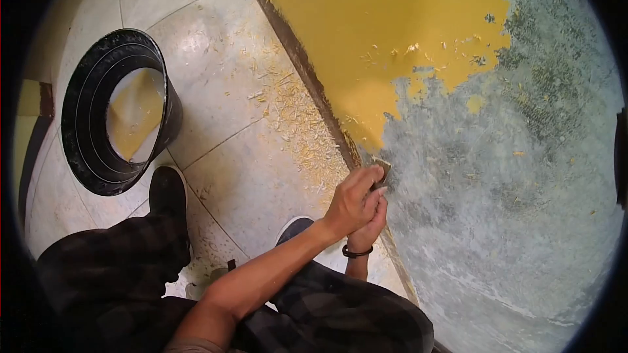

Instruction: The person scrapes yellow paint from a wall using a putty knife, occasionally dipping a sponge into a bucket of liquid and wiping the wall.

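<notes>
Both hands (pixel 358 206) clench scraper (pixel 382 171) against wall (pixel 497 176)

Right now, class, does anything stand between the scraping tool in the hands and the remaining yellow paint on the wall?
Nothing visible: the small scraper blade lies directly against the yellow paint's lower edge, gripped by both hands.

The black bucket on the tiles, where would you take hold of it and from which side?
Grip the black bucket by its top rim, coming down from above. It stands upright with its mouth open and nothing covering it, and no handle shows. The rim's near edge, beside the shoe, looks closest to reach.
</notes>
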{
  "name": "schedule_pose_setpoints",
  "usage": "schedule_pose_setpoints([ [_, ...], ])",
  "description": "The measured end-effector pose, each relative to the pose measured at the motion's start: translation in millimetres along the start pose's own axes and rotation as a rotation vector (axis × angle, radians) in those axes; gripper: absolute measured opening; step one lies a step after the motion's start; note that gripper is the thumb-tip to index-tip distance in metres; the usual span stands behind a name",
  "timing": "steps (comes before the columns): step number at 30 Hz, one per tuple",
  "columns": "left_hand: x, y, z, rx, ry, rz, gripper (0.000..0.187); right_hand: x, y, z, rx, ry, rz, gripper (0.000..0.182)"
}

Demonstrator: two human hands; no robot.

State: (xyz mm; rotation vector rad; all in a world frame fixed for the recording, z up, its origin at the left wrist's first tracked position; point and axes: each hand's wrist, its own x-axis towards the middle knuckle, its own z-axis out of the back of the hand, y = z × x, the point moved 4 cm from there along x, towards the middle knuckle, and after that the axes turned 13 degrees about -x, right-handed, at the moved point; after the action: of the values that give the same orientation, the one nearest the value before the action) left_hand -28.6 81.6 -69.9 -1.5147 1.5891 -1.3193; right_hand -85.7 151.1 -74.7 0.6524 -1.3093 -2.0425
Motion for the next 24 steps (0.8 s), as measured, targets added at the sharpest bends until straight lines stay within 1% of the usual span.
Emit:
schedule_pose_setpoints([
  [1, 4, 2, 1, 0.04, 0.009, -0.015, 0.028, 7, -16, 4, 0.172, 0.044, -0.067, 0.021],
  [2, 6, 7, 2, 0.031, 0.013, 0.003, 0.028, 10, -26, 5, 0.16, 0.034, -0.081, 0.021],
  [4, 9, 12, 7, 0.018, -0.027, 0.105, 0.028, 12, -30, 2, -0.145, 0.101, 0.126, 0.027],
  [5, 6, 11, 9, -0.022, -0.016, 0.137, 0.029, 6, -29, 0, -0.118, 0.045, 0.099, 0.027],
  [6, 0, 9, 7, -0.014, -0.018, 0.126, 0.029, 1, -20, 0, -0.107, 0.05, 0.107, 0.027],
  [8, -5, 6, -1, -0.016, 0.031, 0.015, 0.029, 1, -6, -2, 0.185, -0.054, -0.006, 0.042],
  [9, -1, 4, -2, 0.018, 0.03, -0.004, 0.03, 5, -9, -2, 0.187, -0.058, -0.003, 0.042],
  [11, 3, 12, -1, 0.016, 0.02, 0.03, 0.03, 9, -24, 4, -0.045, -0.014, 0.101, 0.026],
  [12, 0, 14, 0, 0.024, 0.001, 0.061, 0.03, 5, -26, 8, -0.166, 0.018, 0.142, 0.022],
  [13, -1, 15, 1, 0.005, -0.013, 0.053, 0.027, 4, -25, 6, -0.122, 0.002, 0.08, 0.02],
  [14, -5, 13, 0, 0.01, -0.014, 0.052, 0.027, 0, -26, 9, -0.118, 0.005, 0.078, 0.02],
  [16, 1, 6, 0, 0.029, -0.002, -0.008, 0.026, 3, -15, 3, -0.038, -0.005, 0.044, 0.017],
  [17, 8, 7, 1, 0.036, 0.002, -0.027, 0.026, 10, -14, -1, 0.147, -0.018, -0.057, 0.016],
  [18, 13, 9, 2, 0.05, -0.011, 0.005, 0.027, 16, -19, -2, 0.152, -0.024, -0.054, 0.016],
  [20, 4, 14, 1, 0.054, -0.025, 0.081, 0.027, 15, -32, 5, -0.112, 0.042, 0.134, 0.015],
  [22, 3, 15, 6, -0.001, -0.009, 0.089, 0.028, 3, -29, 2, -0.122, 0.061, 0.145, 0.014],
  [23, 0, 14, 6, 0.063, 0.012, -0.007, 0.028, -1, -34, 4, 0.02, 0.003, 0.052, 0.024],
  [24, 5, 10, 8, 0.072, 0.019, -0.032, 0.028, 1, -32, -2, 0.169, -0.051, -0.04, 0.036],
])
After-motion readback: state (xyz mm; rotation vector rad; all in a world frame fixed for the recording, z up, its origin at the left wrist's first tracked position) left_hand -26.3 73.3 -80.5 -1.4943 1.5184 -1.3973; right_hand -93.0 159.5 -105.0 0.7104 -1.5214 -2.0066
